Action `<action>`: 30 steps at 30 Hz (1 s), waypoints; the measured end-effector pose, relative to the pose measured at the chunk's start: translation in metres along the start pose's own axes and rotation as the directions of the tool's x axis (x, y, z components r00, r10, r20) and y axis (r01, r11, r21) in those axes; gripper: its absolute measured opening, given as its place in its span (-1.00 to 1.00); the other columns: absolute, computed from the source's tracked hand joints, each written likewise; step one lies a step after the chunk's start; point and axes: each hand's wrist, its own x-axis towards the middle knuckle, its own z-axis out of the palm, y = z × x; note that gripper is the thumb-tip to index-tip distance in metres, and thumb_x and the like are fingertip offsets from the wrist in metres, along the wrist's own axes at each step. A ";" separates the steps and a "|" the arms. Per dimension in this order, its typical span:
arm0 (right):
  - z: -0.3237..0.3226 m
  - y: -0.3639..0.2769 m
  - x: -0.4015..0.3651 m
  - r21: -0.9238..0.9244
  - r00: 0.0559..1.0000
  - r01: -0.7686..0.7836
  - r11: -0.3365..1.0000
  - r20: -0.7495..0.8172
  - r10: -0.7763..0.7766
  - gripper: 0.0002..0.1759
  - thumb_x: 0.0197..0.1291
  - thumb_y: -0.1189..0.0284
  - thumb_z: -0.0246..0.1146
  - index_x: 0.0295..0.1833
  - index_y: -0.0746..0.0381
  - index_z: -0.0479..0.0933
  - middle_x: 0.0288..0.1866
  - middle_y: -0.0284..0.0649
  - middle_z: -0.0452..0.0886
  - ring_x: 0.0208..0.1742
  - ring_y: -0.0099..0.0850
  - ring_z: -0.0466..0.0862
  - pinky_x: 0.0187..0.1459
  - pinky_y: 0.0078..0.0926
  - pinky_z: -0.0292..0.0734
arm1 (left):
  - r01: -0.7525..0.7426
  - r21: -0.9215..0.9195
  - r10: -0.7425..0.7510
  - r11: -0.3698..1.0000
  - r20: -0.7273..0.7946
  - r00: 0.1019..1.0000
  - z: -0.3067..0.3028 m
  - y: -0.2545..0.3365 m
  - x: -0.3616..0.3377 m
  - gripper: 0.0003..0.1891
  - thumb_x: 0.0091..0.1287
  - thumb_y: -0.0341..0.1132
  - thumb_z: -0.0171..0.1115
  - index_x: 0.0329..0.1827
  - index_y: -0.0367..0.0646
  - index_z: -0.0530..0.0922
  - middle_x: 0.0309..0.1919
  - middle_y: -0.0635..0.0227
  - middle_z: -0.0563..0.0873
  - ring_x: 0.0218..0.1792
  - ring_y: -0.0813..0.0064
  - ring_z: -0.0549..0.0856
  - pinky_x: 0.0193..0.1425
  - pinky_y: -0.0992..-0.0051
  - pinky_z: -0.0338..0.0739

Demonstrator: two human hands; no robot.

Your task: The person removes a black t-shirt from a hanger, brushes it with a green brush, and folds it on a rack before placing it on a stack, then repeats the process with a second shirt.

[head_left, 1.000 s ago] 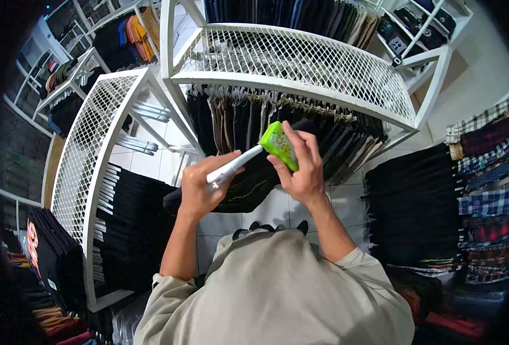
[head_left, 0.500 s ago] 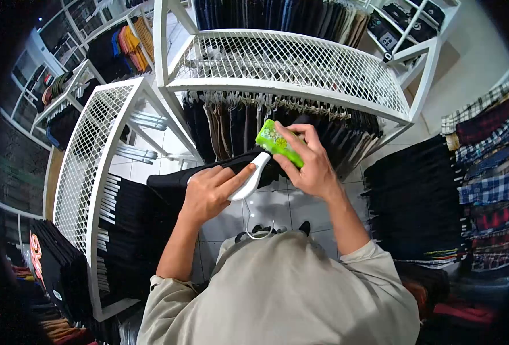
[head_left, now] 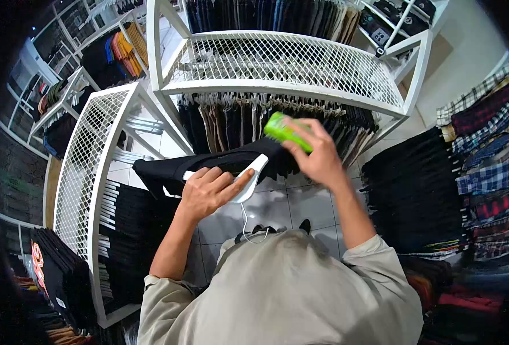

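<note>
My left hand (head_left: 207,194) is closed around a white clothes hanger (head_left: 255,172), whose thin metal hook (head_left: 245,221) points down toward my body. A black garment (head_left: 220,161) hangs on that hanger and spreads away from me, its neckline just beyond my fingers. In my right hand (head_left: 319,155) is a bright green hand brush (head_left: 286,131), slightly blurred, gripped along its back and held close over the right side of the garment.
Ahead stands a white mesh-topped rack (head_left: 289,63) with hanging trousers (head_left: 231,123) below. Another mesh rack (head_left: 88,144) at left holds black clothes on white hangers. To the right hang black garments (head_left: 409,195) and plaid shirts (head_left: 490,184). Underfoot is a tiled floor (head_left: 306,204).
My right hand has moved the brush slightly to the right, away from the hanger's end. The black garment now shows more widely spread to the left, while my left hand keeps its hold.
</note>
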 end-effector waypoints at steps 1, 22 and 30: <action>-0.003 0.018 0.002 -0.036 0.995 -0.079 0.996 -0.069 0.076 -0.50 0.30 0.34 0.41 0.35 0.12 0.60 0.14 0.02 0.60 0.13 -0.05 0.67 0.16 -0.20 0.57 | -0.017 0.010 0.017 1.000 -0.004 1.000 0.001 -0.001 -0.002 -0.40 0.11 -0.33 0.39 0.33 0.17 0.66 -0.46 0.62 0.54 -0.46 0.61 0.53 -0.40 0.52 0.44; -0.013 0.034 -0.038 0.043 0.827 -0.163 0.986 -0.540 0.160 -0.36 0.18 0.38 0.50 0.36 0.25 0.50 0.09 -0.05 0.64 0.10 -0.09 0.61 0.18 -0.17 0.47 | 0.562 -0.747 -0.655 0.356 0.229 0.720 0.009 0.014 0.025 -0.61 0.27 -0.55 0.38 0.20 -0.22 0.69 -0.38 0.39 0.75 -0.29 0.49 0.73 -0.22 0.47 0.57; 0.045 0.040 -0.048 -0.199 0.874 0.099 0.975 -0.451 -0.180 -0.19 -0.03 0.59 0.45 0.42 0.28 0.39 0.25 -0.01 0.54 0.25 -0.03 0.54 0.26 -0.09 0.43 | 0.534 -0.638 -0.501 -0.555 0.769 0.397 -0.003 0.005 0.047 -0.66 0.50 -0.02 0.30 -0.32 -0.06 0.49 -0.62 0.58 0.36 -0.66 0.71 0.26 -0.59 0.59 0.15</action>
